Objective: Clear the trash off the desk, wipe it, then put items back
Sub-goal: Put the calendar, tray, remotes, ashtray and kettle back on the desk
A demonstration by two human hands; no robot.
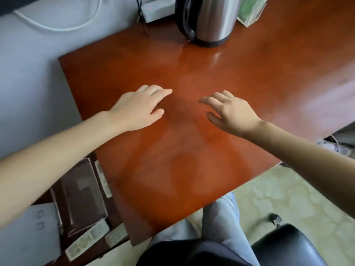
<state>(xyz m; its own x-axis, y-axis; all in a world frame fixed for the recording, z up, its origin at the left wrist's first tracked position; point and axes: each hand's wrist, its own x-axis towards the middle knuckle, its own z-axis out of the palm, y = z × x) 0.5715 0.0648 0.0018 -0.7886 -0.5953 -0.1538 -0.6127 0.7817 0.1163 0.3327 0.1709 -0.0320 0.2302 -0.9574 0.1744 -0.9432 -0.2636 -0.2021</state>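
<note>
1. Head view: the left hand (138, 109) and right hand (233, 114) are over the middle of the counter (192, 169), fingers loose and spread, holding nothing.
2. The kettle (209, 20) stands at the far edge.
3. Putting things back looks next: hold each firmly and set it down softly.

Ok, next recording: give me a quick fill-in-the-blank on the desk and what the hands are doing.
1. The left hand and the right hand are over the desk and hold ___.
2. The handle of the kettle is coloured ___.
3. In the picture, the green box sits to the ___ of the kettle.

Missing words: nothing; black; right.
</note>
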